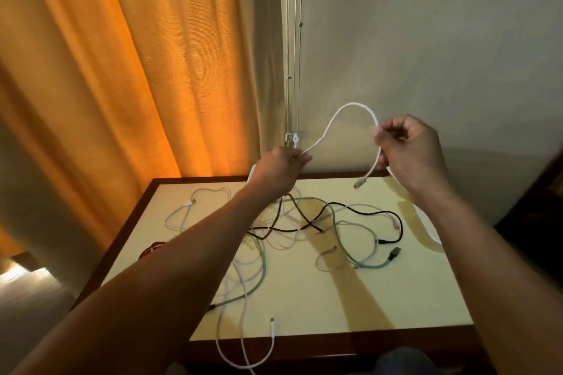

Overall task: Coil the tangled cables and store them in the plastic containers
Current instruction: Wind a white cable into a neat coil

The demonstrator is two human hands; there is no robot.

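I judge this to be a room in a home, most likely a bedroom or sitting room. Evidence: a small table [396,298] with a cream top and dark wood edging stands against a plain painted wall [426,24]. Behind the table, to its left, hangs a full-length orange curtain [122,70], glowing with light. Thin pull cords [294,39] hang down the wall just beyond its far edge. Household charging cables [307,224] lie across the table top.
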